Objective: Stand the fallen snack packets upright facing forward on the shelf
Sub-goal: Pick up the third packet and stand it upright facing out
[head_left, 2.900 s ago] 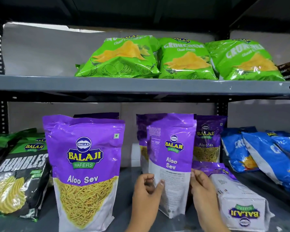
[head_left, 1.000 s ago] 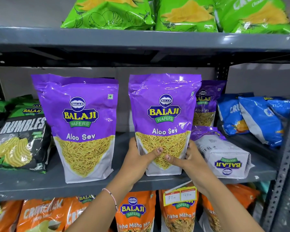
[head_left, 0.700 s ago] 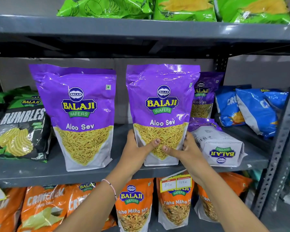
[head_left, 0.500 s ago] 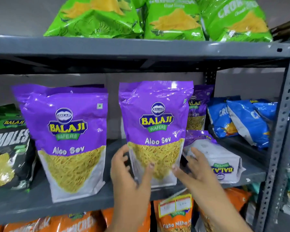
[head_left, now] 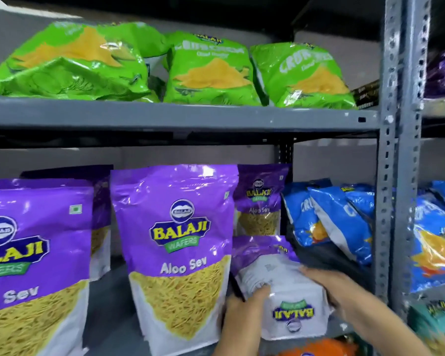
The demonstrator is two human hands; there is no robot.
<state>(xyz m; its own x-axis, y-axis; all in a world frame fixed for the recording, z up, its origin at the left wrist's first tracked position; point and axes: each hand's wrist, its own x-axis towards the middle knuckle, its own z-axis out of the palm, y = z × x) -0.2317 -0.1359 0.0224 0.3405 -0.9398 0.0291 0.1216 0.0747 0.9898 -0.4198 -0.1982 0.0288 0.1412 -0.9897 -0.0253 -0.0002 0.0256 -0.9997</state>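
Note:
A purple Aloo Sev packet [head_left: 280,281] lies fallen on the grey middle shelf [head_left: 111,299], its white base with an upside-down logo toward me. My left hand [head_left: 244,304] grips its left side and my right hand [head_left: 329,286] grips its right side. Left of it, a purple Aloo Sev packet [head_left: 177,247] stands upright facing forward. Another upright one [head_left: 31,265] stands at the far left, and a smaller-looking one [head_left: 260,201] stands behind at the back.
Blue chip bags [head_left: 329,222] lean right of the fallen packet. Green bags [head_left: 211,73] lie on the upper shelf [head_left: 180,116]. A grey perforated upright post [head_left: 396,176] bounds the shelf on the right, with more bags beyond it. An orange packet [head_left: 316,349] shows below.
Both hands let go of the middle upright packet and moved right onto the fallen packet. The view shifted up and right.

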